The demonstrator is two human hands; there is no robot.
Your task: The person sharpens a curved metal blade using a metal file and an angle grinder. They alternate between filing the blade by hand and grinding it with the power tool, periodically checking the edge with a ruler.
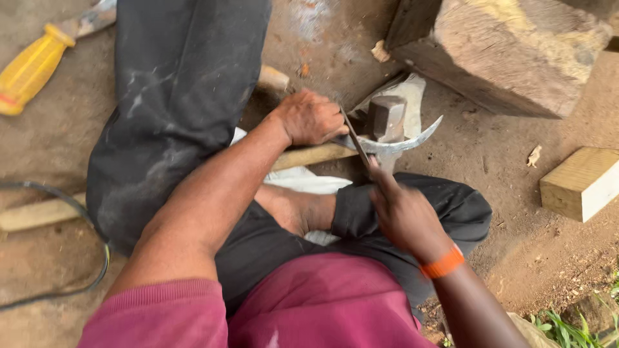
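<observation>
I sit on the dirt ground with my legs folded, in dark trousers and a maroon top. My left hand [313,118] grips a curved metal blade [403,143] near where it meets a long wooden handle [309,156]. My right hand [403,212], with an orange wristband, holds a thin dark file [355,140] laid across the blade. A hammer head [387,117] stands just behind the blade, touching or nearly touching it.
A large rough wooden block [509,51] lies at the upper right, a small pale wood block [580,182] at the right. A yellow-handled tool [32,67] rests upper left. A black cable [77,212] curves on the left. White cloth [406,90] lies under the hammer.
</observation>
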